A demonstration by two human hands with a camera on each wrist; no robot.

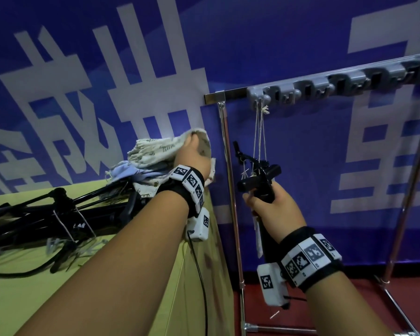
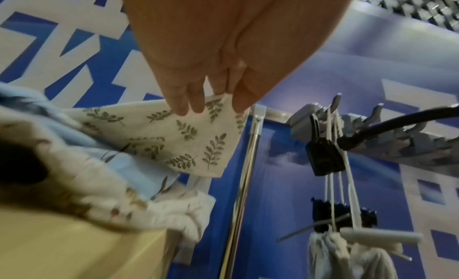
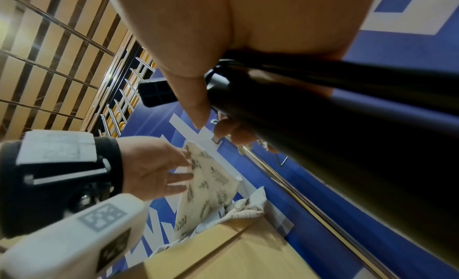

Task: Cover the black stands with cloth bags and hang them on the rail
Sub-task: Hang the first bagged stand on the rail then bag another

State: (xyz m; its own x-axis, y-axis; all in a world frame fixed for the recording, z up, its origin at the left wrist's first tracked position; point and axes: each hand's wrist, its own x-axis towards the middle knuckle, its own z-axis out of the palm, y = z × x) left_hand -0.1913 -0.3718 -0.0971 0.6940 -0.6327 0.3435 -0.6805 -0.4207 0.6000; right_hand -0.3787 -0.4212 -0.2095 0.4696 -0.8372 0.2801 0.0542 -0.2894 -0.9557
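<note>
My left hand (image 1: 195,151) pinches the corner of a cream cloth bag with a green leaf print (image 2: 174,140) and lifts it off a pile of cloth bags (image 1: 141,173) at the table's far right corner. My right hand (image 1: 269,204) grips a black stand (image 1: 260,180) upright, right of the table and below the rail (image 1: 301,89). Its shaft fills the right wrist view as the black stand (image 3: 323,126). From the rail's leftmost hook a stand in a cloth bag (image 2: 347,250) hangs by white cords (image 1: 260,132). More black stands (image 1: 46,214) lie on the table.
The yellow-green table (image 1: 58,287) is at the left, with a black cable trailing over its edge. The chrome rack's posts (image 1: 230,190) stand on a red floor before a blue banner wall. Grey hooks (image 1: 349,81) line the rail to the right.
</note>
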